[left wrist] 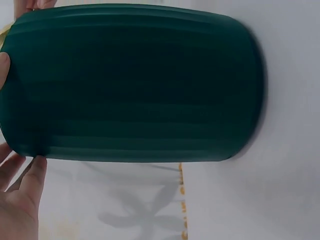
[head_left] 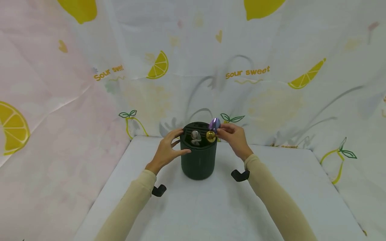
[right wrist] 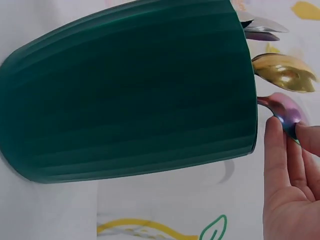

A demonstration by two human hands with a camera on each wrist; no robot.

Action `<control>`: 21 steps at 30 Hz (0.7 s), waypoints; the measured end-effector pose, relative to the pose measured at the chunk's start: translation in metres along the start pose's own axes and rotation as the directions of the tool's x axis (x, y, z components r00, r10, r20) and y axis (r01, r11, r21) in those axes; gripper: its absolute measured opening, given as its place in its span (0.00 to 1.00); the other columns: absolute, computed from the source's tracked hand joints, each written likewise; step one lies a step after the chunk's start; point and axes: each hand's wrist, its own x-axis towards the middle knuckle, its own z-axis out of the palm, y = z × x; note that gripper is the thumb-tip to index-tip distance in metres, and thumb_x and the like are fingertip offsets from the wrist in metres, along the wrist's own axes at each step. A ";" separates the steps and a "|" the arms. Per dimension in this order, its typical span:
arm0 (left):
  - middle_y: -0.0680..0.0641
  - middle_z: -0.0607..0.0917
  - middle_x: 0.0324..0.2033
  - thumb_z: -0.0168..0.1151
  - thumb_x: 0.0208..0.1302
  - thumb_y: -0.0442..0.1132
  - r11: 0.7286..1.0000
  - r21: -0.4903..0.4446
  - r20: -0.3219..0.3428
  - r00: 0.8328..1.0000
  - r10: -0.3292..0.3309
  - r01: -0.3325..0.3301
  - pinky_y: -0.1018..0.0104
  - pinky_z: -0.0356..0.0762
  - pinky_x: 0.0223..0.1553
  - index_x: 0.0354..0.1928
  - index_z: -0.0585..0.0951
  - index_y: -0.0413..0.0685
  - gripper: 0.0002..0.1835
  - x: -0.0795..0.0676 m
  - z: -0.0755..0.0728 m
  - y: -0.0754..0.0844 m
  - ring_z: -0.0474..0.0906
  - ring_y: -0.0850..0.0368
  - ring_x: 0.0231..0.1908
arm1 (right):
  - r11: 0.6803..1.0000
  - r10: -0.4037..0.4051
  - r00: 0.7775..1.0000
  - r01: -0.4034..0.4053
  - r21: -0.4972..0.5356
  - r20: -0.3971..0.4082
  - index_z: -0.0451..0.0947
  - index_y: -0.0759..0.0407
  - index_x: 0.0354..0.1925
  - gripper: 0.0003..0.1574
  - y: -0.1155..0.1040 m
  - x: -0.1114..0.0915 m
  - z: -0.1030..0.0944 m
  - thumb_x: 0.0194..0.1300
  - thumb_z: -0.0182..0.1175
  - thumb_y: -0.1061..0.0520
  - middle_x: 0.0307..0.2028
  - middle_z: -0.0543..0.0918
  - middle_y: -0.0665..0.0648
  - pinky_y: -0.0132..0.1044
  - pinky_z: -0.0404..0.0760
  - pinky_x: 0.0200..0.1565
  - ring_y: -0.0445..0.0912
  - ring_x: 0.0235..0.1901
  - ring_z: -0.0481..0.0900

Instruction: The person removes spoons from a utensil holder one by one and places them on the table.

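From my seat I see a flat white worktop (head_left: 193,214) and, behind it, a wrinkled white fabric backdrop (head_left: 193,43) printed with yellow lemon slices (head_left: 158,66), paired green leaves (head_left: 349,154) and orange "Sour sweet" lettering (head_left: 248,72), turning pale pink on my left.

A smooth white table (head_left: 196,214) is shown in the head view, with its far edge, both far corners and lengths of its left and right edges taken in; the near edge is cut off. On it a dark green pot (head_left: 198,164) is stood upright, placed nearer the left edge than the right, and part of the far edge is hidden by it. Soft shadows (head_left: 241,197) are cast on the surface.
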 end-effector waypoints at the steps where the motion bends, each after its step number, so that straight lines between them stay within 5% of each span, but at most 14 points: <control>1: 0.48 0.68 0.66 0.81 0.45 0.45 1.000 -0.007 0.002 1.000 -0.009 0.009 0.65 0.76 0.59 0.69 0.67 0.45 0.48 0.000 0.000 0.001 0.67 0.53 0.64 | 1.000 0.004 1.000 -0.004 0.010 0.000 0.73 0.75 0.54 0.23 0.000 0.000 0.001 0.66 0.64 0.62 0.44 0.81 0.66 0.40 0.85 0.49 0.47 0.40 0.85; 10: 0.48 0.68 0.65 0.82 0.41 0.44 0.997 -0.040 0.002 0.997 -0.071 0.071 0.67 0.71 0.63 0.69 0.66 0.44 0.52 0.005 0.003 0.008 0.64 0.55 0.66 | 1.000 0.027 0.999 -0.028 0.011 0.037 0.74 0.73 0.53 0.23 -0.005 0.005 0.004 0.65 0.65 0.60 0.40 0.82 0.59 0.40 0.85 0.49 0.47 0.41 0.84; 21: 0.47 0.67 0.65 0.82 0.41 0.48 0.997 -0.019 0.003 0.997 -0.079 0.079 0.68 0.69 0.64 0.69 0.65 0.40 0.53 0.006 0.001 0.009 0.64 0.54 0.66 | 0.983 -0.054 0.996 0.040 0.179 0.070 0.75 0.73 0.52 0.18 -0.044 0.014 -0.002 0.66 0.63 0.64 0.44 0.82 0.63 0.43 0.84 0.50 0.51 0.44 0.85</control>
